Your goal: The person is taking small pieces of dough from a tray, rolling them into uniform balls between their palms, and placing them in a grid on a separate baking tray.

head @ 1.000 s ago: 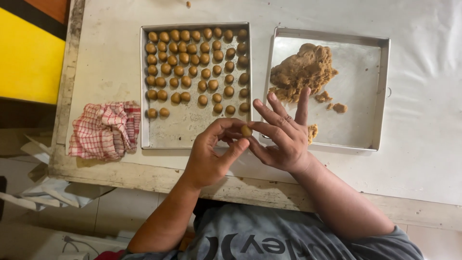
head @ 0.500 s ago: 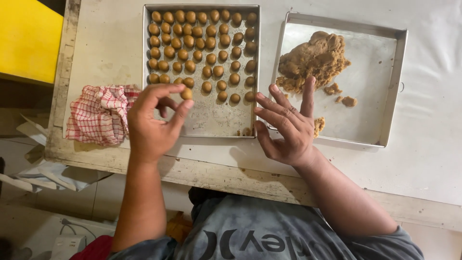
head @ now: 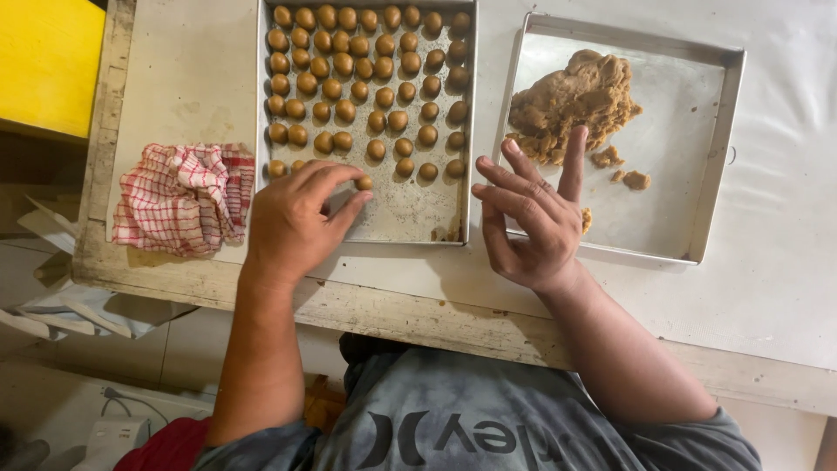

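Note:
My left hand (head: 301, 218) pinches a small brown dough ball (head: 364, 183) between thumb and fingers, low over the left metal tray (head: 410, 214), just below the lowest row of balls. Several rows of rolled dough balls (head: 366, 70) fill the upper part of that tray. My right hand (head: 532, 218) hovers with fingers spread and nothing in it over the near left corner of the right metal tray (head: 671, 209). A lump of brown dough (head: 571, 100) lies in that tray just beyond my fingertips, with a few crumbs (head: 623, 170) beside it.
A red and white checked cloth (head: 183, 199) lies crumpled left of the trays. Both trays rest on a white-covered table with a worn wooden front edge (head: 418, 314). A yellow surface (head: 48, 65) stands at the far left.
My left hand carried the dough ball from between both hands leftward, then down onto the left tray. My right hand stayed spread by the right tray.

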